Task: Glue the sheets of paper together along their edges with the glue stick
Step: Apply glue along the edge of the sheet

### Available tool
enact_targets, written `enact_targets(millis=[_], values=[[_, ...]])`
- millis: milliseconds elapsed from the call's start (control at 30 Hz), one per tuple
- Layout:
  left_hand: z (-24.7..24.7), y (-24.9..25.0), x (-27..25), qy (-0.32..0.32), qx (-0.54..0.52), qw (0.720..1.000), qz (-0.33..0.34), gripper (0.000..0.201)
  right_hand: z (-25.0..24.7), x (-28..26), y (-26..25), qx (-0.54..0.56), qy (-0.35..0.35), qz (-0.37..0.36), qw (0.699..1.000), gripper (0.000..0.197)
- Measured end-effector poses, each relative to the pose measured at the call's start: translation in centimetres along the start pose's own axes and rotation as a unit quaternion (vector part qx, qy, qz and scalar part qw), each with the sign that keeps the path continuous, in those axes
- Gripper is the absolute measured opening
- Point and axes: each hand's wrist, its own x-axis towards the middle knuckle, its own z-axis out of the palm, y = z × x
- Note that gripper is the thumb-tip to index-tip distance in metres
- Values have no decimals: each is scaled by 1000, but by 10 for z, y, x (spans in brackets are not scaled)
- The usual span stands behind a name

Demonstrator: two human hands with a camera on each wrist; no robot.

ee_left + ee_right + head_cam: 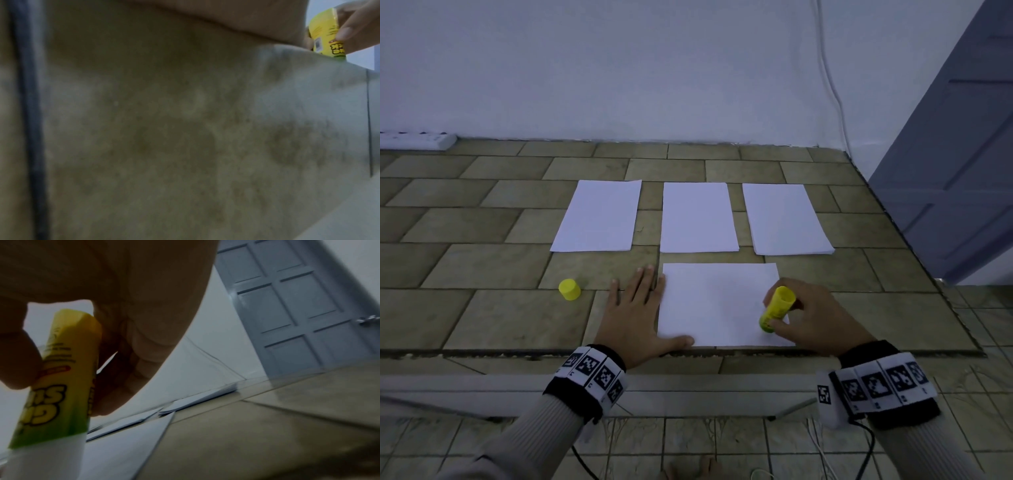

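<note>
A white sheet (717, 303) lies crosswise near the table's front edge. My left hand (638, 308) lies flat with straight fingers on the table, its thumb and forefinger pressing the sheet's left edge. My right hand (806, 313) grips the yellow glue stick (777, 308), tilted with its glue end down on the sheet near the right front corner. In the right wrist view the glue stick (61, 378) is pinched between thumb and fingers, its white end on the sheet (115, 451). The left wrist view shows the glue stick (327, 34) at top right.
Three stacks of white paper lie in a row behind: left (599, 216), middle (697, 217), right (786, 219). The yellow cap (569, 289) stands on the table left of my left hand. A power strip (417, 140) lies at the far left; a grey door (962, 154) is at right.
</note>
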Motion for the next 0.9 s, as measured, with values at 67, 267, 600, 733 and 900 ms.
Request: enact_targets(millis=[67, 267, 600, 733, 900], values=[[1, 0, 0, 6, -1, 1000, 3, 133, -9, -8, 9, -13, 20, 27, 999, 20], [1, 1, -1, 13, -11, 1000, 2, 133, -24, -19, 18, -16, 40, 38, 998, 19], [2, 0, -1, 28, -26, 999, 7, 128, 29, 26, -26, 83, -25, -12, 996, 30], [1, 1, 0, 24, -18, 1000, 0, 127, 64, 48, -45, 63, -72, -41, 995, 27], [4, 1, 0, 35, -16, 999, 1, 129, 80, 60, -56, 35, -112, -49, 992, 32]])
